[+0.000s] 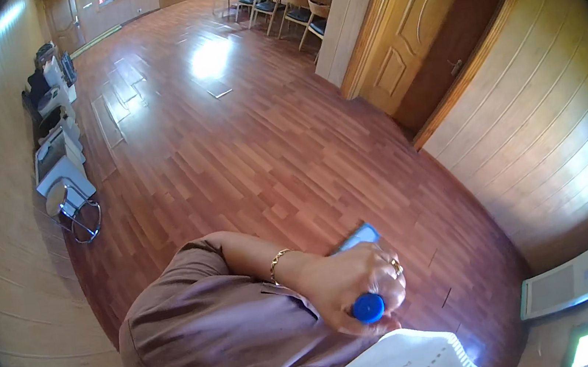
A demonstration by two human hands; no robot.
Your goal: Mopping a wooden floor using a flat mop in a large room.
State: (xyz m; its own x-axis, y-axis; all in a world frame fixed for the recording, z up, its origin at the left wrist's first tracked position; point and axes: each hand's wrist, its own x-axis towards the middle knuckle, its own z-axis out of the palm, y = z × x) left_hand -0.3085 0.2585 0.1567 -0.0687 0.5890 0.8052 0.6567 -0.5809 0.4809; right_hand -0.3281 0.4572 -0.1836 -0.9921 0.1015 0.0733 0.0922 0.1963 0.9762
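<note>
My left hand [348, 280], with a gold bracelet and a ring, reaches across from the left in a brown sleeve. Its fingers are wrapped round a handle whose round blue end cap [368, 308] sticks up between thumb and fingers. Past the knuckles, low over the floor, part of a flat light-blue mop head [358, 238] shows, in line with that handle. The shaft between them is hidden behind my hand. My right hand cannot be seen. A white mask [414, 361] covers part of the lower edge.
Reddish wood flooring [232, 162] spreads ahead, with some loose or lifted planks [108, 122]. White machines and a round stool [85, 218] line the left wall. At right are a wooden door [424, 40] and a white floor air conditioner [581, 275]. Chairs [267, 5] stand along a far counter.
</note>
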